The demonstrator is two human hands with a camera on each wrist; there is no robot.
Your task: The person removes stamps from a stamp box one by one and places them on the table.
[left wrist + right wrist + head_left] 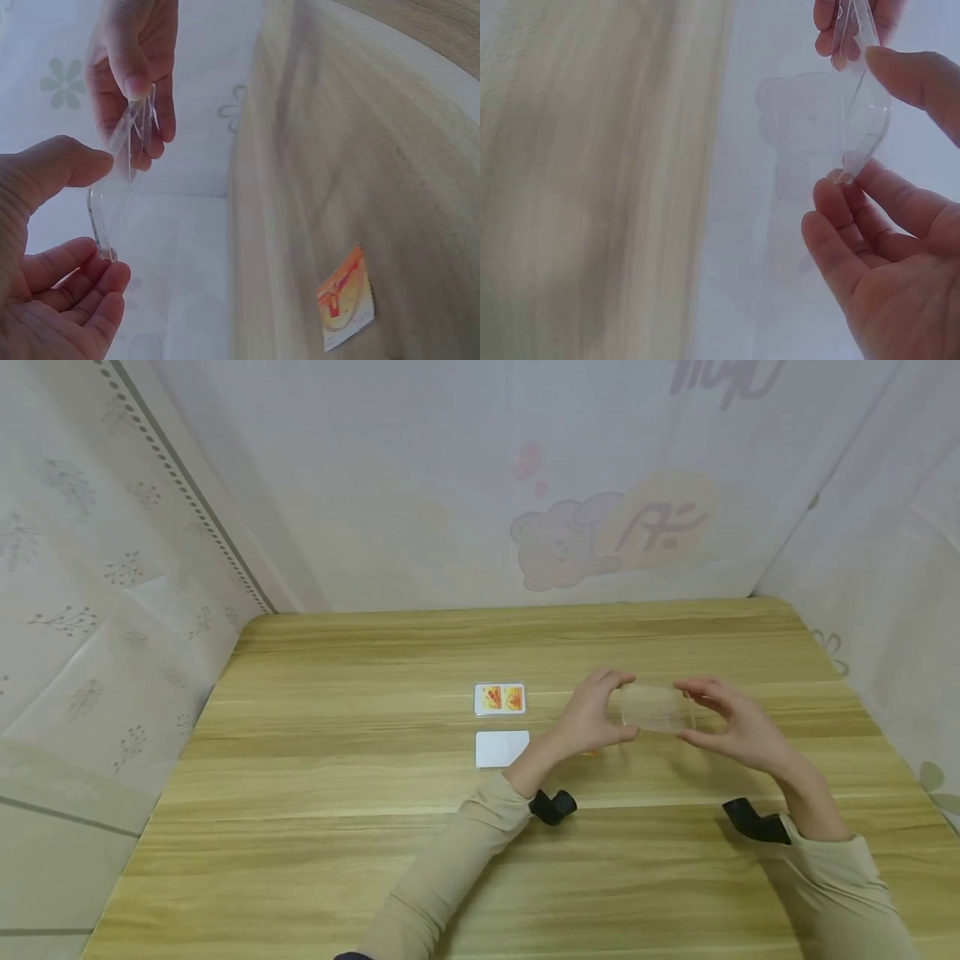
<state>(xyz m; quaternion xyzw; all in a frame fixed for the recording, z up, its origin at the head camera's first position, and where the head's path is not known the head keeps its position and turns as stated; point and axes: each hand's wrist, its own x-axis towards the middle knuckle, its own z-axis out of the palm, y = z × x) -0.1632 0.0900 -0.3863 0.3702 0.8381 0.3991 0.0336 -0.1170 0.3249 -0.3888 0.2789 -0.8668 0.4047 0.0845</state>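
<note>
Between both hands, above the table, is a thin clear plastic case [658, 708], whose two panels stand slightly apart along one edge in the wrist views. My left hand [592, 718] pinches its left end, the thumb on one edge and the fingertips on the opposite one. At the other end my right hand [738, 727] grips it the same way, thumb [911, 75] and fingers on facing edges. Under the left hand a small orange-and-white printed card [346, 296] lies on the table, mostly hidden in the head view.
Left of the hands, a clear case with an orange picture card [500, 699] lies on the wooden table [337, 777]. Nearer me lies a white-faced case [501, 749], its corner close to the left wrist. Printed curtains [420, 485] hang behind and beside the table.
</note>
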